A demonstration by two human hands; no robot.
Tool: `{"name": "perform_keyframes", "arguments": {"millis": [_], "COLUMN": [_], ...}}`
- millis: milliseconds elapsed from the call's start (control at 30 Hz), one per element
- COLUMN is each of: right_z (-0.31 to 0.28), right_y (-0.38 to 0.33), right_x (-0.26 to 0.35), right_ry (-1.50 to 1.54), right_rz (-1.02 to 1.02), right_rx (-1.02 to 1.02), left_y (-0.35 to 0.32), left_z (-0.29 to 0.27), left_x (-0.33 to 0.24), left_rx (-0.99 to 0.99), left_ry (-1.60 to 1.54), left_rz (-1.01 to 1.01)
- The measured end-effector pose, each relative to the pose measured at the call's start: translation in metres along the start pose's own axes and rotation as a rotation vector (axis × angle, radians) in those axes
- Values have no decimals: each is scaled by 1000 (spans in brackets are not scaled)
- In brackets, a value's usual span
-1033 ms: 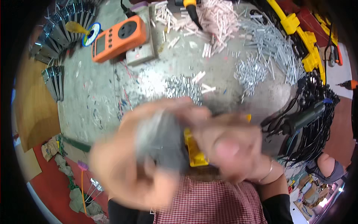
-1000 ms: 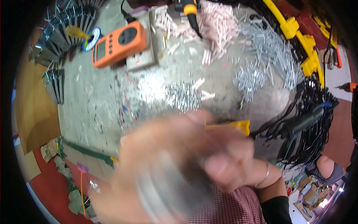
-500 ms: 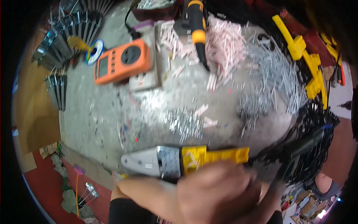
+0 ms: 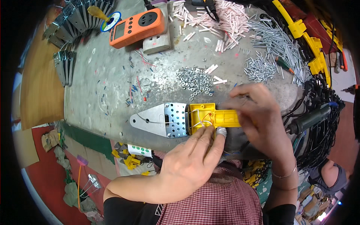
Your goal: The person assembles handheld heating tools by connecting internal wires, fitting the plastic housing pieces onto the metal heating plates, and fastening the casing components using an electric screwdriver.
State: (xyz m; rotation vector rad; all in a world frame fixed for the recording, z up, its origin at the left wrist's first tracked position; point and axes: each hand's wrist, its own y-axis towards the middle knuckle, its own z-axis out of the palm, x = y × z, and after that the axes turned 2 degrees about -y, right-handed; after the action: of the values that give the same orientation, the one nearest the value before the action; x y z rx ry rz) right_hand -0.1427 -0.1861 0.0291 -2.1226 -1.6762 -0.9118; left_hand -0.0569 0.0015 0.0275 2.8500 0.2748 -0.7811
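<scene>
A yellow plastic handle shell (image 4: pixel 222 117) lies open side up near the table's front edge, with white wires curling inside it. Joined to its left end is a grey metal plate (image 4: pixel 155 120), tapered and perforated beside the shell. My left hand (image 4: pixel 191 161) holds the shell at its near edge, fingers pressed together on the rim and wires. One of its fingertips is wrapped in something silvery. Over the shell's right end is my right hand (image 4: pixel 258 108), its fingers curved and smeared by motion. Whether anything is between them is hidden.
Beyond the shell lie piles of metal nuts (image 4: pixel 193 80), screws (image 4: pixel 259 68) and pinkish-white strips (image 4: pixel 228 24). An orange meter (image 4: pixel 137 28) stands at the back left near metal plates (image 4: pixel 77 22). To the right are a dark-handled tool (image 4: pixel 309 120) and black cables (image 4: pixel 318 138).
My view has shifted, so the bench appears higher. My hands, overlapping before, are now apart: the left on the shell's near edge, the right above its right end.
</scene>
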Motion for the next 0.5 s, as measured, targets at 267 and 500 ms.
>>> {"name": "perform_keyframes", "arguments": {"millis": [267, 500], "right_z": [23, 9], "right_y": [-1, -11], "right_x": [-3, -5], "right_ry": [14, -75], "right_rz": [-82, -8], "right_rx": [121, 68], "left_y": [0, 2], "left_z": [5, 10], "left_x": [-2, -4], "left_rx": [55, 62], "left_ry": [182, 185], "left_rz": [-9, -36]}}
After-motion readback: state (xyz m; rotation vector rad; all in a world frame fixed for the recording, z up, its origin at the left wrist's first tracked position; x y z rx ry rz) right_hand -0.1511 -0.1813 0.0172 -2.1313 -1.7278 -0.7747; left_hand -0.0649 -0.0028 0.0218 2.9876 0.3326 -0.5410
